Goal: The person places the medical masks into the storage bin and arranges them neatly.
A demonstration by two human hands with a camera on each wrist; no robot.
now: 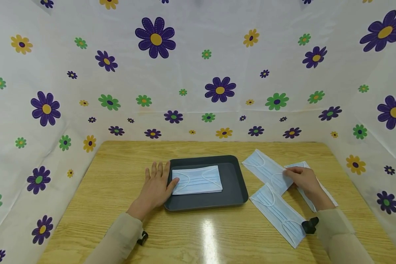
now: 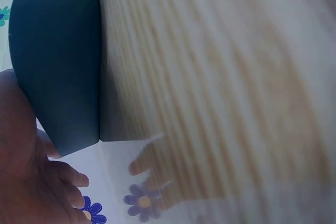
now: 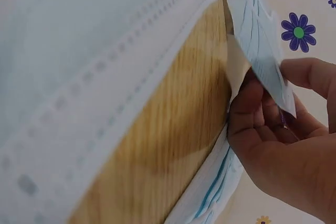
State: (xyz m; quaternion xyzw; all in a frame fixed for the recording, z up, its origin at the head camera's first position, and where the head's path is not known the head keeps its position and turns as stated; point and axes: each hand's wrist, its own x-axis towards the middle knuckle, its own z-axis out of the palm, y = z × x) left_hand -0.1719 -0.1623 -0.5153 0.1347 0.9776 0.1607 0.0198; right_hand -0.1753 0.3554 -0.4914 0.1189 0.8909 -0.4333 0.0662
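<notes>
My left hand (image 1: 155, 189) rests against the left side of a dark grey tray (image 1: 232, 183), fingers straight and thumb reaching over the rim to the masks inside. A neat stack of light blue face masks (image 1: 196, 180) lies in the tray's left part. To the right of the tray, my right hand (image 1: 305, 181) pinches the edge of one face mask (image 1: 262, 167) between thumb and fingers. In the right wrist view that pinched mask (image 3: 260, 45) is lifted at its end above the table. Another mask (image 1: 277, 216) lies nearer me, and one more (image 1: 325, 190) lies partly under the right hand.
The tray and masks are on a wood-grain table (image 1: 118, 157) with a glossy surface. White cloth (image 1: 191, 73) printed with flowers encloses the table at the back and both sides. Black straps show at both wrists.
</notes>
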